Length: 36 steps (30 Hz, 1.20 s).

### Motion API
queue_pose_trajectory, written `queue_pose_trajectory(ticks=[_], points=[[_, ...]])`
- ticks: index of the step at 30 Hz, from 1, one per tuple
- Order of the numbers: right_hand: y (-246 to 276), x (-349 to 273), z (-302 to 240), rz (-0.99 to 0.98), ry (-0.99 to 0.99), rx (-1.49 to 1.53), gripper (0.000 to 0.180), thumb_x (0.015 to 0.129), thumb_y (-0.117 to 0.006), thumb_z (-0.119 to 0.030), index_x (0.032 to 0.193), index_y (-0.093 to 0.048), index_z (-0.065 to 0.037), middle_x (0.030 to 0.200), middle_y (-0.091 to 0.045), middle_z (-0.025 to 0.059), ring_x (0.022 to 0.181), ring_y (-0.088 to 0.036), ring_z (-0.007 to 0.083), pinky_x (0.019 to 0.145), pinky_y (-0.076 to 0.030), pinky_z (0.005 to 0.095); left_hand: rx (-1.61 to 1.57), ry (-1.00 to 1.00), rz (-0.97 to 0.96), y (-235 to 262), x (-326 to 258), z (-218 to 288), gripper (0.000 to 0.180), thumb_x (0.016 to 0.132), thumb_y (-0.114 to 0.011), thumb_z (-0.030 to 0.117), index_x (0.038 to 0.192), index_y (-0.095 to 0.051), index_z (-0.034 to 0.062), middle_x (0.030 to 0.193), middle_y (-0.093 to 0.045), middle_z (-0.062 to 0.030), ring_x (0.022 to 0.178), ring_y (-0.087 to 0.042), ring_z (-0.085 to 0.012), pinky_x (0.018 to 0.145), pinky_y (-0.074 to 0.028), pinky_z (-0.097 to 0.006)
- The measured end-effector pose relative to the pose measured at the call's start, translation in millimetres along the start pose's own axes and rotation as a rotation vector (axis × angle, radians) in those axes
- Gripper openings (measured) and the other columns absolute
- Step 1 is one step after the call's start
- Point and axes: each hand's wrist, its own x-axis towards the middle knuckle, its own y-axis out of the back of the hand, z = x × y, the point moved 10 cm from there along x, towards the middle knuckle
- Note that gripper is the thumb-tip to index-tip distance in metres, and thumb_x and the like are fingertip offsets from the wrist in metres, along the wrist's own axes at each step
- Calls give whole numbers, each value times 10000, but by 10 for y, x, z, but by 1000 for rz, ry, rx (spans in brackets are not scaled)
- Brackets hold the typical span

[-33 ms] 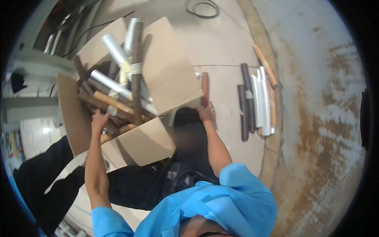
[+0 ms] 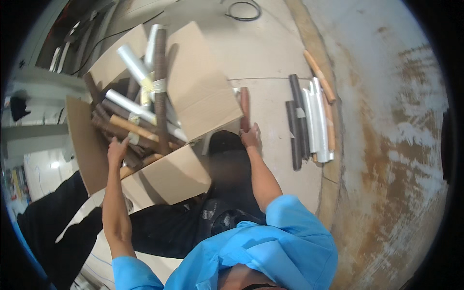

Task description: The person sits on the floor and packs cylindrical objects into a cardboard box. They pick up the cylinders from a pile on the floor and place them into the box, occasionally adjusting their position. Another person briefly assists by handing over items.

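My right hand (image 2: 249, 137) is closed round the near end of a reddish-brown roll (image 2: 245, 108), just right of the cardboard box. Inside the open box (image 2: 169, 176), my left hand (image 2: 117, 151) is at the near left among the rolls, thumb and forefinger apart; whether it touches one is hard to tell. Dark brown rolls (image 2: 160, 113), white rolls (image 2: 130, 106) and a light-brown roll (image 2: 133, 128) lie crossed in the box. Several stick up past its rim, and some have tape bands.
On the floor to the right lie dark rolls (image 2: 296, 135), white rolls (image 2: 319, 121) and orange-brown rolls (image 2: 319, 77), beside a stained wall-like surface (image 2: 386, 145). A black cable coil (image 2: 244, 10) is at the far side. Another person's dark-clothed leg (image 2: 53, 208) is at the left.
The whole view has shifted slightly, so things sit a little further left. Both hands keep their places at the box and the reddish-brown roll.
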Motion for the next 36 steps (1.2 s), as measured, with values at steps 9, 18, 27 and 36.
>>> queue_pose_trajectory(ticks=[9, 18, 27, 36], points=[[1378, 533, 377, 440, 170, -452, 455, 706, -742, -266, 1065, -587, -33, 1225, -496, 191, 1109, -493, 364, 940, -398, 527, -402, -132, 243, 820, -114, 168, 621, 875, -614, 436, 1261, -571, -49, 1248, -610, -215, 1192, -565, -309, 1010, -411, -363], [1461, 973, 771, 478, 194, -701, 954, 677, -749, -514, 1418, -369, -49, 1414, -388, 233, 1324, -349, 408, 1040, -311, 603, -160, -420, 338, 1158, -1183, 987, 396, 890, -635, 319, 1179, -646, 48, 1395, -484, -220, 1337, -414, -352, 1097, -327, -402], [950, 492, 926, 253, -58, -589, 1099, 698, -774, -502, 1495, -187, -24, 1414, -409, 208, 1302, -437, 334, 1015, -404, 495, -400, -230, 238, 1179, -771, 420, 574, 857, -574, 493, 1209, -633, 43, 1268, -606, -171, 1175, -571, -334, 1005, -426, -400], [1855, 130, -248, 235, 521, 378, 703, 729, -785, -95, 1294, -418, 104, 1238, -532, 232, 1100, -551, 323, 995, -445, 433, -629, -128, 253, 1143, -740, 43, 499, 857, -631, 449, 1133, -677, 36, 1011, -709, -140, 955, -652, -248, 867, -483, -348]])
